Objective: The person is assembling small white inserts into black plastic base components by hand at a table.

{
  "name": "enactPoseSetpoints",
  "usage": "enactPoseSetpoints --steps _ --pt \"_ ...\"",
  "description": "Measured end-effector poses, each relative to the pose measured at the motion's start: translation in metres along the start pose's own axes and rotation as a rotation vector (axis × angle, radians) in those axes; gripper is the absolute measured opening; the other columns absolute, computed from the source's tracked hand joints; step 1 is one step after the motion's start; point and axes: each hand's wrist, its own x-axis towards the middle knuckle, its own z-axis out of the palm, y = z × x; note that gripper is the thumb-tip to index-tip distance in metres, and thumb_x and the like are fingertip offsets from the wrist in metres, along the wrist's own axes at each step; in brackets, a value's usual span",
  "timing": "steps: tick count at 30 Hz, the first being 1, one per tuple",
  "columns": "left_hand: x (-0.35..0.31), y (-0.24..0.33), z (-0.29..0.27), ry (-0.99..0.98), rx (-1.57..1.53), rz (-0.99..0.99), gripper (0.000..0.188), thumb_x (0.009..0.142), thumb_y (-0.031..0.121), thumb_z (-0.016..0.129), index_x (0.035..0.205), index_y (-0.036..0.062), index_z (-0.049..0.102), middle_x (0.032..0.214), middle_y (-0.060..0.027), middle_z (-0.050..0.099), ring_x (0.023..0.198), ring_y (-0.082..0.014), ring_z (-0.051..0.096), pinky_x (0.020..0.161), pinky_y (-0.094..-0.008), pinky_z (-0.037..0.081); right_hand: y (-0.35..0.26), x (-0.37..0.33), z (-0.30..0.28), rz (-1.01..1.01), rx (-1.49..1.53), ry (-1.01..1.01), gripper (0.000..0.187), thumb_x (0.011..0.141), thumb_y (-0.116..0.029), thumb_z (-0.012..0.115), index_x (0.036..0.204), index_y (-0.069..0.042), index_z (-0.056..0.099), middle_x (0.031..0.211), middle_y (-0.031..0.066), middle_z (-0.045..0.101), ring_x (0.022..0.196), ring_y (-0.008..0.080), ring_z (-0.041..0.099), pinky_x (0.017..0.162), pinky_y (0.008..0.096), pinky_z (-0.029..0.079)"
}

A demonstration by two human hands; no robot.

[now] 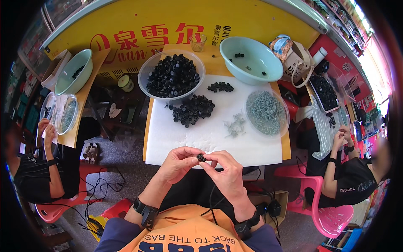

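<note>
Between the fingertips of my left hand (182, 163) and my right hand (226, 171) is a small round black part (201, 157), pinched by both just over the near edge of the white sheet (180, 140). Its exact kind is too small to make out. Beyond my hands a heap of similar black parts (192, 110) lies loose on the sheet, with a smaller cluster of black parts (220, 87) farther back. To the right, some small clear pieces (235, 126) are scattered beside a shallow clear tub (267, 113) full of greenish translucent pieces.
A clear bowl (142, 80) heaped with black parts stands at the back left of the table, a pale green basin (252, 77) at the back right. A drinking glass (198, 43) stands behind. One person (52, 168) works at the left, another person (336, 168) at the right.
</note>
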Motion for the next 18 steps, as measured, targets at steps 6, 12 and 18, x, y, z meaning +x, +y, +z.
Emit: enactPoseSetpoints --steps 6,12,18 --pt "0.001 -0.001 -0.002 -0.042 -0.039 -0.036 0.020 0.085 0.000 0.068 0.105 0.0006 0.067 0.109 -0.0126 0.067 0.101 -0.0200 0.064 0.092 -0.0356 0.052 0.005 0.001 -0.004 0.038 0.019 -0.058 0.026 0.071 -0.005 0.082 0.093 -0.004 0.068 0.084 0.0048 0.065 0.064 0.0118 0.056 0.062 0.0258 0.049" --pt "0.001 0.001 -0.003 -0.133 -0.112 -0.102 0.025 0.085 0.002 0.069 0.109 0.0021 0.063 0.106 -0.0113 0.067 0.098 -0.0186 0.065 0.089 -0.0340 0.052 -0.002 0.007 -0.011 0.086 0.060 -0.155 0.033 0.069 -0.010 0.084 0.098 -0.005 0.069 0.087 0.0030 0.062 0.065 0.0112 0.051 0.062 0.0249 0.047" --pt "0.002 0.006 0.002 -0.168 -0.142 -0.245 0.052 0.078 0.004 0.075 0.122 0.0079 0.047 0.106 -0.0097 0.064 0.099 -0.0183 0.063 0.082 -0.0321 0.054 0.006 0.008 -0.018 0.083 0.136 -0.346 0.034 0.072 -0.016 0.082 0.103 -0.007 0.071 0.100 0.0044 0.059 0.082 0.0144 0.056 0.072 0.0280 0.049"
